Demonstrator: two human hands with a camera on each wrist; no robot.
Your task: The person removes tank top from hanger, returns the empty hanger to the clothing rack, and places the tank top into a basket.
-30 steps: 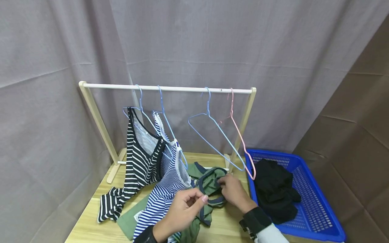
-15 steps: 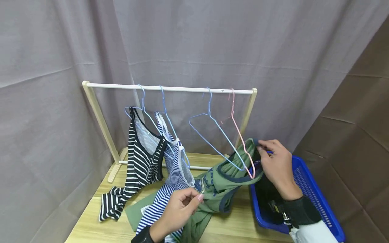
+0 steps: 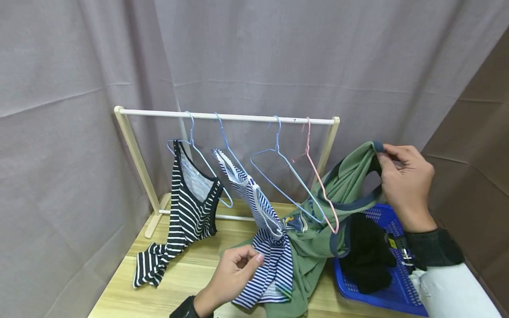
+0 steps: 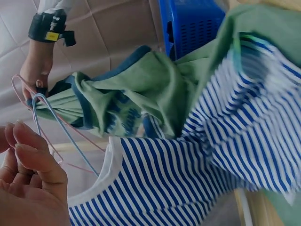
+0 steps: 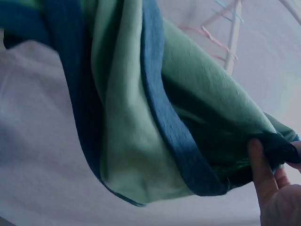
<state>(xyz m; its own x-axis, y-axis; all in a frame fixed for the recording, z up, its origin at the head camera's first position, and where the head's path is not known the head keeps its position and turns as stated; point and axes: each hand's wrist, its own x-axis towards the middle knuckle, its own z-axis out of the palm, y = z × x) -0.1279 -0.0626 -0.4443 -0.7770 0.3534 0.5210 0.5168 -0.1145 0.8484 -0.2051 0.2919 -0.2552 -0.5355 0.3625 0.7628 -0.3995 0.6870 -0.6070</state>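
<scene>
My right hand point(image 3: 407, 179) pinches the navy-trimmed edge of a green tank top point(image 3: 318, 247), holding it up over the basket. Its lower part trails down to the table. In the right wrist view, the thumb and fingers grip the navy trim point(image 5: 188, 160). My left hand point(image 3: 234, 276) hovers over the table with loosely curled fingers and nothing visible between them. Just right of it, a blue-and-white striped top point(image 3: 270, 256) hangs from a blue hanger point(image 3: 226, 137) and lies against the green tank top. The left wrist view shows this striped top point(image 4: 155, 183) close to the hand.
A rack with a white bar point(image 3: 246, 118) stands on the wooden table point(image 3: 119, 300). A black-and-white striped top point(image 3: 191, 207) hangs at left. A bare blue hanger point(image 3: 294, 172) and a pink hanger point(image 3: 318, 176) stand before the green fabric. Black cloth point(image 3: 367, 256) lies in the blue basket point(image 3: 381, 307).
My right hand has lifted the green tank top from the table up and to the right. The blue-and-white top has swung right with it. My left hand has barely moved.
</scene>
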